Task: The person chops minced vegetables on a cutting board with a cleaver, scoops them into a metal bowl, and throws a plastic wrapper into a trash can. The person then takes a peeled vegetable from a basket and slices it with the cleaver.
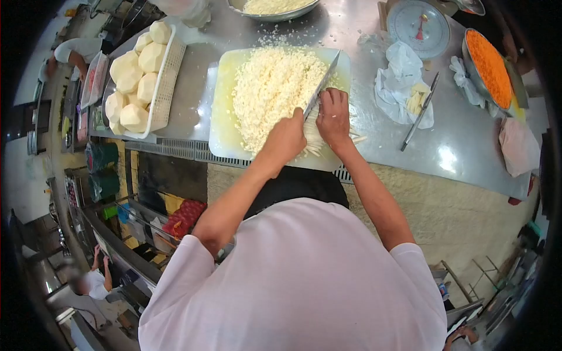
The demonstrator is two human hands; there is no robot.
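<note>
My left hand (284, 142) is wrapped round the handle of a kitchen knife (323, 85), whose blade points away and to the right. Beside the blade, my right hand (333, 117) presses down with curled fingers on a bundle of pale vegetable strips (314, 142). Both hands are over a whitish cutting board (221, 126). A large heap of finely chopped pale vegetable (269, 88) covers much of the board, left of the knife. Some bits are scattered past its far edge.
Left stands a white basket (168, 88) of peeled pale root vegetables (147, 88). A metal bowl (275, 16) is at the back. To the right are a dial scale (418, 29), plastic bag (401, 76), another knife (420, 112) and bowl of orange shreds (489, 67). Other people work nearby.
</note>
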